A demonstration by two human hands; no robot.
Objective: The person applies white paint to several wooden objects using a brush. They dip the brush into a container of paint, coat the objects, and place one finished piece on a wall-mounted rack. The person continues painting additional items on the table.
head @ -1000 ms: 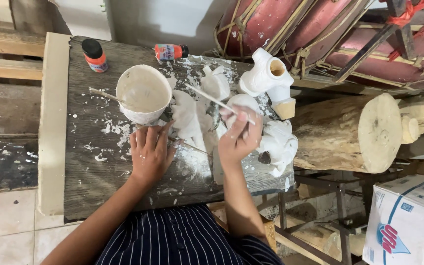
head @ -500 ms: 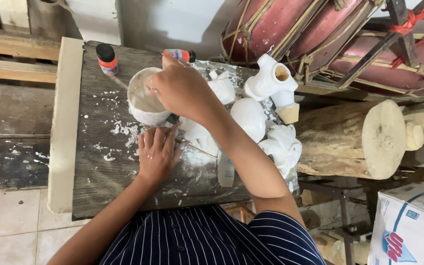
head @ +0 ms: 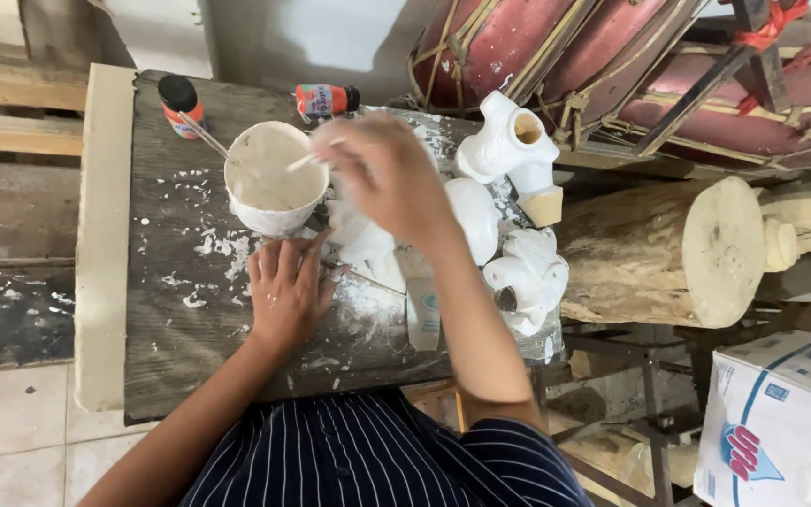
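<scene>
Both hands busy: right fingers (head: 349,164), blurred, seemingly pinch stick (head: 304,161); left fingers (head: 279,258) spread on board (head: 171,329).

Tiled floor (head: 11,422), wooden beams (head: 11,89), log (head: 654,253)

Open, plaster-flecked room along the left and near part of the desk (head: 171,347), blocked farther back by the white bowl (head: 274,178), 2 small paint bottles (head: 180,103) and, toward the right edge, crowded white plaster figures (head: 509,150) with a log (head: 668,253) just beyond.
</scene>
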